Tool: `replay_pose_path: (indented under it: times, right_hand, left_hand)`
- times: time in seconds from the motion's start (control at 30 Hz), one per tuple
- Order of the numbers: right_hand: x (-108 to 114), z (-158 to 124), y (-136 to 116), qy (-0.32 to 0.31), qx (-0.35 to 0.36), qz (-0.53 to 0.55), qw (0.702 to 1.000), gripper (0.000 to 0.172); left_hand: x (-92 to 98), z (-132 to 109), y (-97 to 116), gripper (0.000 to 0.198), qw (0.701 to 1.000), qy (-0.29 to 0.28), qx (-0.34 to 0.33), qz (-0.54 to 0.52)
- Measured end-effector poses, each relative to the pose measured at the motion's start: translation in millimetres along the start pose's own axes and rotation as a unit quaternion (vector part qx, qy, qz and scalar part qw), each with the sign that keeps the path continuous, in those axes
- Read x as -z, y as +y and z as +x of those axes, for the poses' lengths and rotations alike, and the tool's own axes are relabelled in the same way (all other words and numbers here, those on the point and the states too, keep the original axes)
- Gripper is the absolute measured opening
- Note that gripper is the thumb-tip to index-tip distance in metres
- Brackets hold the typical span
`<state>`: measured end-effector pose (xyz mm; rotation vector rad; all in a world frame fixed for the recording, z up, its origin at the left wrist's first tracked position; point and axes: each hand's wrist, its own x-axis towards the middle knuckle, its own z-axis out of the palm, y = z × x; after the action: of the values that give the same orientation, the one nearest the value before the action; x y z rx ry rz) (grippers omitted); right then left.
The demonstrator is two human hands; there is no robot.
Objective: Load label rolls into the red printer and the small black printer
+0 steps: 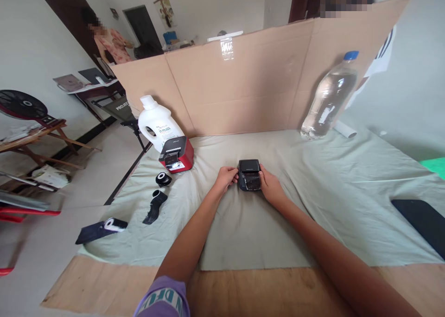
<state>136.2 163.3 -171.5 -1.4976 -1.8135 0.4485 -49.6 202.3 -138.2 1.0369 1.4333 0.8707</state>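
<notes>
A small black portable label printer (249, 175) stands on the cloth in the middle, a glossy dark strip showing at its front. My left hand (227, 177) has its fingers curled and pressed together against the printer's left edge. On the other side, my right hand (271, 183) grips the right edge, thumb and fingers along the casing. To the left sit a red and black printer (177, 155), a small black roll (163, 179), a black roll with a loose tail (155, 207) and a roll with a white core (116, 225), its dark strip unrolled.
A white jug (158, 122) stands behind the red printer. A cardboard panel (239, 90) closes off the back, with a large clear bottle (332, 99) before it at right. A dark flat object (420, 222) lies at the right edge. Two people are beyond the panel.
</notes>
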Motion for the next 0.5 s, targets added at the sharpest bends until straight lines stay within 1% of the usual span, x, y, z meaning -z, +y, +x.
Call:
replay_pose_path:
  times: [0.07,0.13,0.23,0.3,0.37,0.5]
  right_hand:
    - [-0.1,0.0,1.2,0.005,0.010,0.005,1.000,0.060]
    - [-0.2,0.1,2.6,0.007,0.020,0.008,1.000,0.059]
    - [-0.3,0.3,4.5,0.009,0.023,0.010,1.000,0.059]
    - [-0.2,0.4,5.3,0.011,0.025,0.012,1.000,0.059]
    - [0.1,0.5,5.6,0.010,0.023,0.018,1.000,0.058]
    - [1.1,0.3,4.9,0.004,0.015,0.030,0.999,0.056]
  left_hand:
    - [-0.9,-0.8,-4.4,0.012,1.000,0.005,-0.011,-0.002]
    - [-2.4,-1.9,-11.2,0.020,0.999,0.019,-0.044,-0.005]
    - [-4.7,-2.2,-23.3,0.033,0.987,0.053,-0.152,-0.002]
    - [-5.6,-0.8,-29.5,0.037,0.975,0.059,-0.212,-0.002]
    - [-6.1,0.8,-32.5,0.041,0.972,0.045,-0.230,-0.014]
    - [-6.9,1.5,-29.0,0.051,0.975,0.013,-0.218,-0.048]
